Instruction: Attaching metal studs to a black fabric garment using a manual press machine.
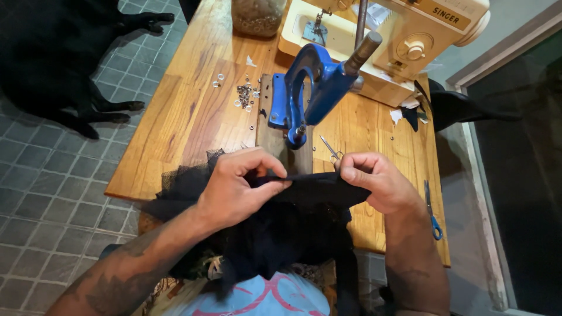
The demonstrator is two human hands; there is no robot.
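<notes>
Black fabric (304,190) bunched in the lap lies nearest the camera, and a folded strip of it is stretched level between the two hands, just above the near edge of the bench (175,129). Largest in view is that wooden bench, running away from the person over a grey tiled floor (47,193). At its far end stands a cream sewing machine (380,41), with a jar (257,16) of small pieces to its left. Nearer, a blue hand press (310,88) sits on a dark board, its grey lever slanting up to the right and its nose just beyond the stretched strip. A dark animal (52,64) lies on the floor to the left. The left hand (237,187) pinches the strip closed between thumb and fingertips; the right hand (374,181) grips the other end, thumb on top. Black netting (187,181) spreads under the left hand over the bench edge. Blue-handled scissors (432,210) lie at the right edge, small thread snips (332,151) just beyond the strip, and loose metal eyelets (244,95) are scattered left of the press.
</notes>
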